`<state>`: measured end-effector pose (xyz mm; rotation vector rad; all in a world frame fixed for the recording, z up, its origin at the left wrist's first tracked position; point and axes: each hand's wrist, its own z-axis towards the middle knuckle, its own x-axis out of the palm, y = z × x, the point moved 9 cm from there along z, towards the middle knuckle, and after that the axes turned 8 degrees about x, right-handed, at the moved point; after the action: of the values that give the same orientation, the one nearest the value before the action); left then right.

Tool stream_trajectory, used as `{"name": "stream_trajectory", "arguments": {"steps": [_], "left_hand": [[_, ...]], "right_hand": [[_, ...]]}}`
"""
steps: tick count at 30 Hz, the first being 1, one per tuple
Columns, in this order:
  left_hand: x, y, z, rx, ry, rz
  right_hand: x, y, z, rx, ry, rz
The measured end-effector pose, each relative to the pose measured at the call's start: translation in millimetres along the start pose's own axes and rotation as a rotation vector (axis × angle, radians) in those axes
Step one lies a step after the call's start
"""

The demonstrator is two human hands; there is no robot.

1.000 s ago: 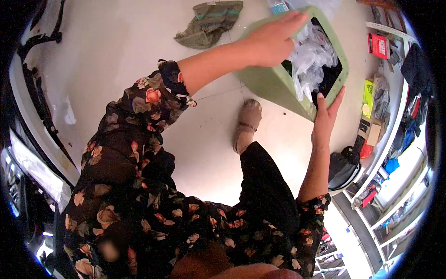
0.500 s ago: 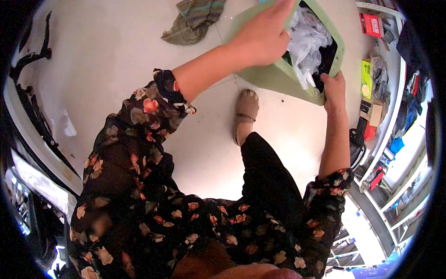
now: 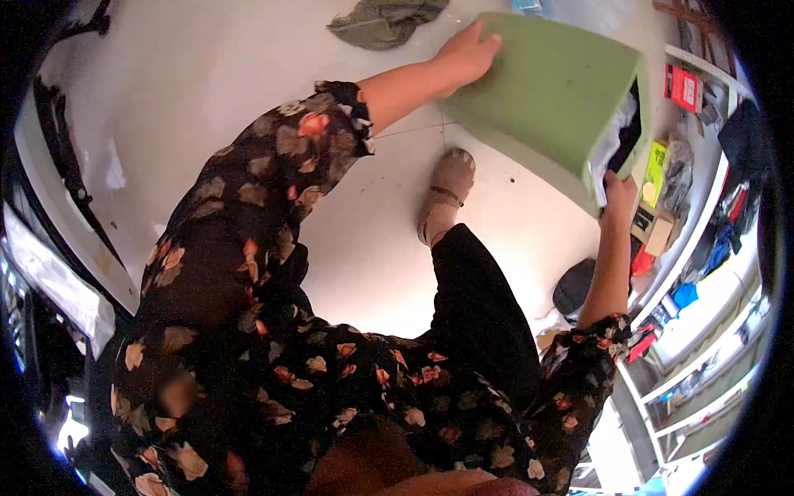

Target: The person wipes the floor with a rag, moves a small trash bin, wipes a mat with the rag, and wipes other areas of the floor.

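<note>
A green plastic bin [image 3: 546,91] is tipped on its side above the floor, its mouth turned to the right. White plastic bags [image 3: 614,145] show just inside the opening, with a dark interior behind them. My left hand [image 3: 470,59] grips the base end of the bin at its upper left corner. At the lower right, my right hand [image 3: 619,197] is closed around the rim, close to the bags. The far side of the bin and most of what it contains are hidden.
A crumpled olive cloth or sack [image 3: 385,21] lies on the pale floor. Along the right runs white shelving [image 3: 703,70] with a red box [image 3: 682,88], a yellow-green box [image 3: 654,174] and an open cardboard box [image 3: 657,231]. My shoe [image 3: 447,190] is below the bin.
The bin has turned from showing its open top to showing its side, its mouth now facing right. My left hand has moved from the rim to the base; my right hand stays on the rim.
</note>
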<state>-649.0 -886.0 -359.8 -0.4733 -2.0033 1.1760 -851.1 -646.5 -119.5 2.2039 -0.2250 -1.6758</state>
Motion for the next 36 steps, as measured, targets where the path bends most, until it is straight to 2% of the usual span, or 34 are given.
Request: {"name": "stream_trajectory", "arguments": {"steps": [2, 4, 6, 7, 10, 12, 16, 22, 25, 28, 32, 36], "left_hand": [[11.2, 53.5, -1.2, -0.163, -0.007, -0.042], [20.0, 90.4, -2.5, -0.314, 0.019, -0.09], [26.6, 99.7, -3.4, -0.329, 0.247, -0.154], [29.8, 102.0, -9.2, -0.337, 0.363, -0.184], [55.2, 95.3, -15.3, -0.273, 0.508, -0.624], [65.3, 111.2, -12.5, -0.295, 0.393, -0.601], [62.6, 110.9, -15.7, -0.273, 0.175, -0.466], [60.2, 79.2, -26.6, -0.223, 0.096, -0.429], [56.3, 78.3, -14.2, -0.115, -0.002, -0.346], [39.0, 36.6, -37.3, -0.084, -0.07, -0.049], [59.6, 11.5, -61.0, 0.085, -0.144, -0.087], [62.6, -37.5, -95.2, 0.156, -0.067, -0.037]], "right_hand": [[-22.5, -16.9, 3.7, 0.024, -0.06, -0.082], [-33.5, -38.0, 14.7, 0.04, 0.0, -0.017], [-41.8, -58.0, 30.6, 0.01, 0.024, -0.026], [-44.8, -66.9, 32.1, 0.016, 0.03, 0.075], [-72.2, -119.5, 57.0, 0.097, 0.063, 0.442], [-86.8, -140.7, 61.7, 0.148, 0.049, 0.537], [-91.3, -151.6, 45.1, 0.149, 0.004, 0.454], [-92.2, -165.8, 31.2, 0.166, -0.041, 0.417], [-91.6, -173.5, 25.9, 0.176, -0.06, 0.414], [-90.1, -180.5, 25.6, 0.191, -0.059, 0.413], [-90.8, -189.5, 24.1, 0.197, -0.056, 0.388], [-87.5, -186.8, 24.2, 0.203, -0.062, 0.351]]}}
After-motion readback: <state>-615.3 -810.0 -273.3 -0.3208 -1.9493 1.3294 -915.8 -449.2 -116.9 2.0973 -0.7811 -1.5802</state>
